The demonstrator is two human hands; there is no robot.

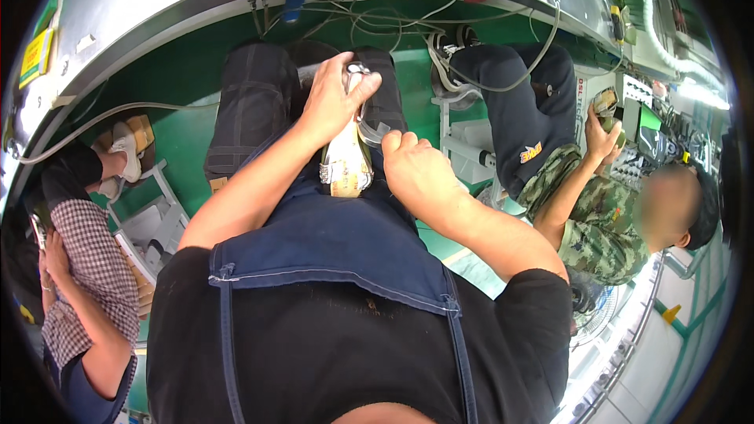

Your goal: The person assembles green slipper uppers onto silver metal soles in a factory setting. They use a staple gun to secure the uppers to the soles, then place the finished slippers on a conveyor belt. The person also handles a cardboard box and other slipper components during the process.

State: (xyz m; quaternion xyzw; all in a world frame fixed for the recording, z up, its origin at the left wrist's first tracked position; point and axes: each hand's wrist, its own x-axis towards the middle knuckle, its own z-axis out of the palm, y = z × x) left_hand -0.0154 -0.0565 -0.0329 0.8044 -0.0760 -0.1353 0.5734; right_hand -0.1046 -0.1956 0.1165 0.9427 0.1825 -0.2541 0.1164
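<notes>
Both forearms reach down over the lap. The left hand [334, 102] clasps the upper end of a pale shoe-like piece [345, 163] lying on the blue apron [330, 239], while the right hand [416, 169], curled into a loose fist, pinches its grey strap [371, 135] just beside it.

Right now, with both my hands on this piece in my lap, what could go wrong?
The left hand pinches a small metal part at the top of the pale workpiece, which rests loosely on the apron; it could slip off between the knees. The right hand sits close against the piece's curved metal edge, so fingers might get pinched. Loose cables hang near your knees and could snag.
</notes>
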